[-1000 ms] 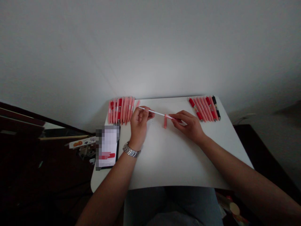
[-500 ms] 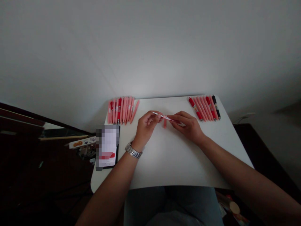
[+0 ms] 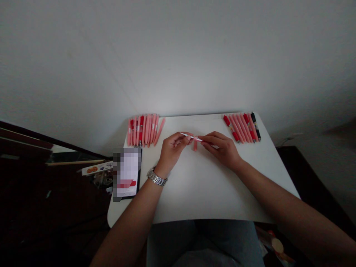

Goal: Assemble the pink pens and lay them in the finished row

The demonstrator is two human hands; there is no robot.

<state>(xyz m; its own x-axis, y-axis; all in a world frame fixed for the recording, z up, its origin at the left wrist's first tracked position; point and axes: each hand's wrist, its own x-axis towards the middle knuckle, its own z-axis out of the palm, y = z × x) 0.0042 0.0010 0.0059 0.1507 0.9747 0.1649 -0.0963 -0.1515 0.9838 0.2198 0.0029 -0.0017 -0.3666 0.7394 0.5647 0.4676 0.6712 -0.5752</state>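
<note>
A thin white stick [image 3: 185,135], which looks like a pen refill, spans the gap between my two hands above the table. My left hand [image 3: 174,146] pinches it between thumb and fingers, with its far end poking out to the upper left. At the stick's right end, the fingertips of my right hand [image 3: 221,146] are closed on it; that end is hidden in them. A short pink pen piece [image 3: 195,145] shows between the hands, just below the stick; whether it lies on the table or is held, I cannot tell.
Pink and red pens [image 3: 146,129] lie in a row at the back left of the white table [image 3: 191,193]. Another row [image 3: 241,128], with a black pen [image 3: 255,126] at its end, lies back right. A phone [image 3: 128,172] rests near the left edge. Behind stands a wall.
The fingers of my right hand have closed in further, and the pale piece that showed among them is out of sight. My left hand has barely moved.
</note>
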